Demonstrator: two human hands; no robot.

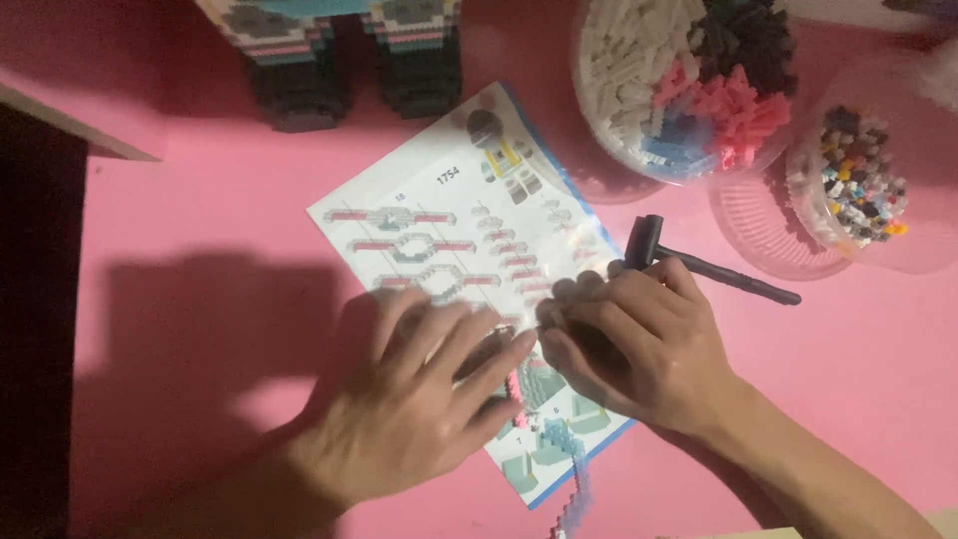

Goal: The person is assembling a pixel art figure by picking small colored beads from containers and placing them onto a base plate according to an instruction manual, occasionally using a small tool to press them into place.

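Note:
My left hand point(414, 399) lies flat, fingers spread, on a printed instruction sheet point(439, 215) on the pink table. My right hand point(639, 344) is curled beside it, fingertips meeting the left fingertips over a small pink and blue brick piece point(521, 384) that is mostly hidden under them. What exactly the right fingers pinch cannot be made out. A strip of pale blue and pink small bricks point(577, 479) runs off the sheet's lower edge.
A small black hammer point(699, 262) lies just beyond my right hand. Behind it stand a clear tub of white, black, pink and blue bricks point(619, 80) and a smaller tub of mixed tiny pieces point(858, 185). A built brick figure's dark feet point(349, 85) stand at the back.

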